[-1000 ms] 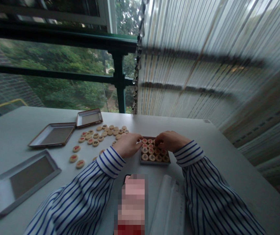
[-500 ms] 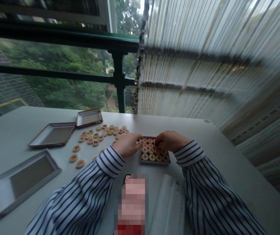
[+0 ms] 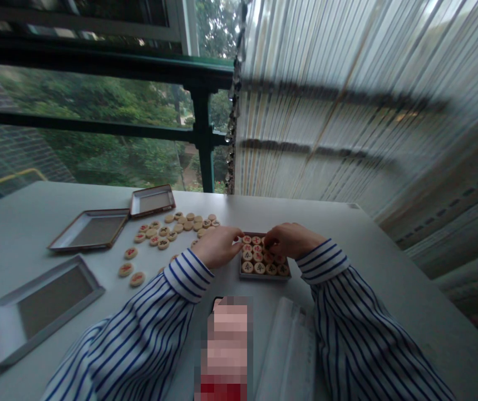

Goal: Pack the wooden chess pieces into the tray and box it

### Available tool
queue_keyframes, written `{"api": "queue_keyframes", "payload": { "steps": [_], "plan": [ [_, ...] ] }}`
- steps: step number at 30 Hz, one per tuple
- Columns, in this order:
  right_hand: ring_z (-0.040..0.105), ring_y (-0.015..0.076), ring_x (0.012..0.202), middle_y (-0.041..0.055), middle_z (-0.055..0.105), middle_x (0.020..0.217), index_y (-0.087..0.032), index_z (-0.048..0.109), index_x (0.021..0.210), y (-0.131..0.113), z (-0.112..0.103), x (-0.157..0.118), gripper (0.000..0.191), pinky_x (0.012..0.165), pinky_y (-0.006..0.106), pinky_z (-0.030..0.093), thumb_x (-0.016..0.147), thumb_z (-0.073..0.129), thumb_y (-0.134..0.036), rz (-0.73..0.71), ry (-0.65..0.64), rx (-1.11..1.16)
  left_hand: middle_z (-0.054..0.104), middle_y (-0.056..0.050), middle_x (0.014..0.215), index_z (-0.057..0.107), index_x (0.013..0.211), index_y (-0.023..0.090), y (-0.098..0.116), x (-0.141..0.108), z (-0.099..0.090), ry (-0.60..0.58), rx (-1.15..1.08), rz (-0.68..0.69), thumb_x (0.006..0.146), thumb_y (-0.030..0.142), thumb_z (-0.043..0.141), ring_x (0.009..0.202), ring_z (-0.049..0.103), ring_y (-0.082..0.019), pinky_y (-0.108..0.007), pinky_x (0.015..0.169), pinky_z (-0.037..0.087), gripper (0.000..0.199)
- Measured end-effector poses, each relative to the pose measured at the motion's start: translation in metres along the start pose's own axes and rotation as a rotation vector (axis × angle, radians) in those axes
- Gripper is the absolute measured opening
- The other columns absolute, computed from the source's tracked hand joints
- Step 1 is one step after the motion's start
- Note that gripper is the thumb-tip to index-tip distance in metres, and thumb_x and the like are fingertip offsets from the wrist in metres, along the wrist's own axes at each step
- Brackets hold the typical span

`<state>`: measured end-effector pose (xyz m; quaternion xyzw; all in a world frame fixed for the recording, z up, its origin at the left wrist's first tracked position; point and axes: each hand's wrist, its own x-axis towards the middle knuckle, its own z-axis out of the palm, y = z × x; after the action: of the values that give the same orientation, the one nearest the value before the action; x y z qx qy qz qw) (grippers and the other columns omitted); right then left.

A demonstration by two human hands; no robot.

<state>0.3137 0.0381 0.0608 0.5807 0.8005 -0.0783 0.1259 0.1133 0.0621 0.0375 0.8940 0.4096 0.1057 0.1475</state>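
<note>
A small rectangular box [image 3: 266, 277] stands on the white table, with rows of round wooden pieces [image 3: 259, 268] in it, marked in red or black characters. My left hand [image 3: 218, 247] is at the box's left edge, thumb and fingertips close together; whether a piece is between them is hidden. Over the right part of the box, my right hand [image 3: 292, 240] has its fingers bent down onto the pieces, the fingertips partly hidden. Loose round pieces [image 3: 163, 244] lie scattered to the left of my left hand, some face up, some blank.
Three open shallow trays lie at the left: a grey one [image 3: 80, 262] in front, two brown-rimmed ones [image 3: 112, 245] [image 3: 172, 206] behind. A pixelated phone [image 3: 226, 345] and a clear plastic wrapper [image 3: 284, 356] lie near me. A string curtain [image 3: 305, 111] hangs behind.
</note>
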Motion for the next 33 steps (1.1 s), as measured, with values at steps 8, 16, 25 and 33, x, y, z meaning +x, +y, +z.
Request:
{"api": "queue_keyframes", "payload": {
  "steps": [8,16,25,33],
  "plan": [
    [0.058,0.017,0.078,0.0007,0.065,0.089,-0.029,0.061,0.098,0.004,-0.004,-0.004,0.031,0.063,0.026,0.038,0.069,0.05,-0.033,-0.007,0.077,0.018,0.065,-0.006,0.095,0.058,0.104,0.02,-0.003,0.001,-0.001,0.006,-0.038,0.0,0.078,0.036,0.041,0.085,0.059,-0.018,-0.027,0.072,0.043,0.035],
    [0.058,0.0146,0.073,0.0012,0.066,0.083,-0.025,0.064,0.089,0.017,-0.009,-0.014,0.023,0.062,0.024,0.038,0.074,0.047,-0.028,0.024,0.185,0.023,0.065,-0.006,0.095,0.057,0.105,0.018,-0.005,0.0,-0.009,0.023,-0.066,-0.014,0.078,0.035,0.042,0.084,0.059,-0.018,-0.026,0.07,0.043,0.036],
    [0.057,0.0146,0.07,0.0025,0.066,0.081,-0.023,0.064,0.086,0.014,-0.013,-0.016,0.022,0.06,0.024,0.037,0.075,0.045,-0.026,0.032,0.237,-0.021,0.065,-0.007,0.094,0.057,0.106,0.016,-0.007,-0.002,-0.019,0.052,-0.075,-0.023,0.078,0.035,0.042,0.086,0.058,-0.018,-0.027,0.074,0.043,0.037],
    [0.057,0.0148,0.072,0.0029,0.066,0.082,-0.022,0.063,0.085,0.011,-0.017,-0.019,0.022,0.061,0.023,0.037,0.076,0.044,-0.026,0.052,0.275,-0.022,0.066,-0.008,0.093,0.059,0.102,0.014,-0.008,-0.004,-0.033,0.114,-0.127,-0.059,0.078,0.034,0.044,0.082,0.06,-0.017,-0.026,0.073,0.045,0.035]
  ]
}}
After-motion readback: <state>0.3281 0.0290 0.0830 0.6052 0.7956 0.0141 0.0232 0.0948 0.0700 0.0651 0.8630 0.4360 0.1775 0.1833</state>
